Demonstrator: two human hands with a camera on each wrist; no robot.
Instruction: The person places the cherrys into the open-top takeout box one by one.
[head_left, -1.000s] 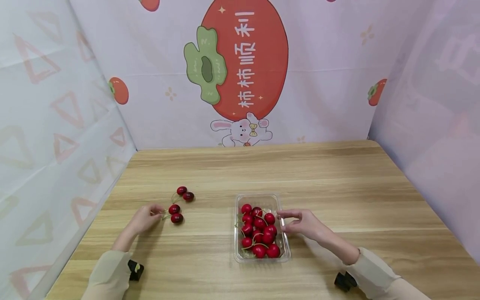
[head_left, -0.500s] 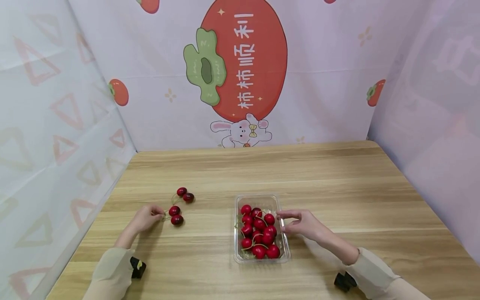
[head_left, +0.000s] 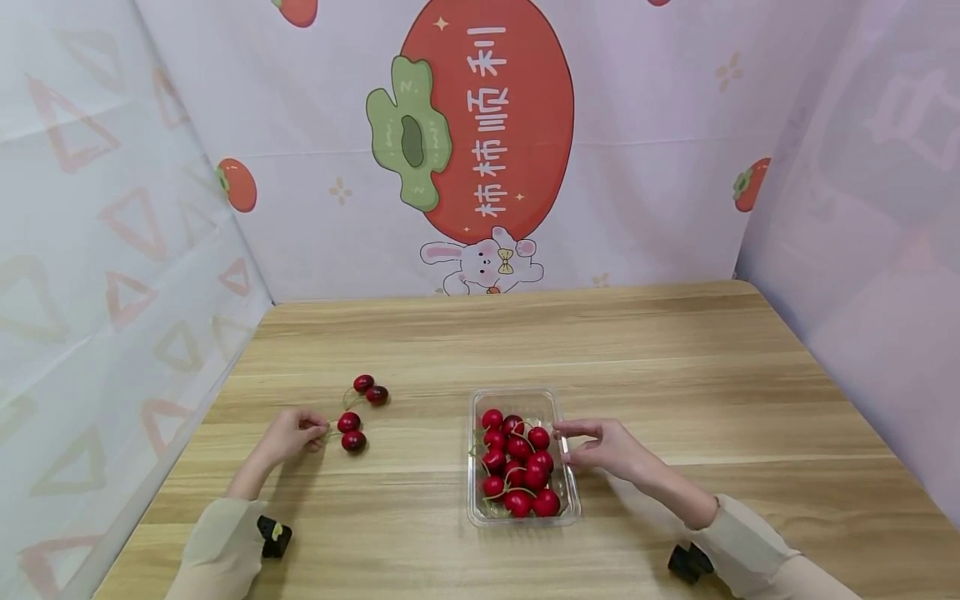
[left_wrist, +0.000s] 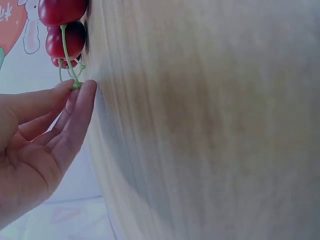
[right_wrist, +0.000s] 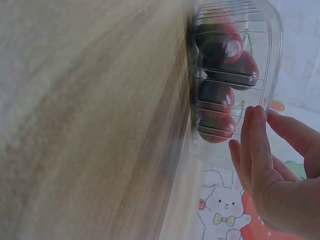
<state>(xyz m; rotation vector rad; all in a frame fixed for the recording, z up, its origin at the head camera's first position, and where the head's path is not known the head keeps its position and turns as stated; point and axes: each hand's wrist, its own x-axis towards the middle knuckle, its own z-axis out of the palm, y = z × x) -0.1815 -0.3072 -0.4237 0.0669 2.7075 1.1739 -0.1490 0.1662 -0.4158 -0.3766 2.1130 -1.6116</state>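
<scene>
In the head view, my left hand (head_left: 291, 435) is at the left of the table. It pinches the green stems of a pair of dark red cherries (head_left: 351, 432), close-up in the left wrist view as cherries (left_wrist: 66, 40) with fingertips at the stem joint. Just behind lies another cherry pair (head_left: 371, 389). A transparent plastic box (head_left: 477, 512) holds several red cherries (head_left: 517, 447) with stems. At the box's right side, the fairly straight fingers and thumb of my right hand (head_left: 611, 450) touch the rim, and in the right wrist view the fingertips (right_wrist: 257, 111) rest against it.
The wooden table (head_left: 637, 358) spreads around the box and cherries. A printed cloth backdrop (head_left: 645, 208) rises behind it, with pale cloth on both sides. Black wrist devices (head_left: 274, 537) sit by the sleeves.
Over the last second my left fingers have come together on the cherry stems. The cherries, the box and my right hand stay in place, apart from a slight camera shift.
</scene>
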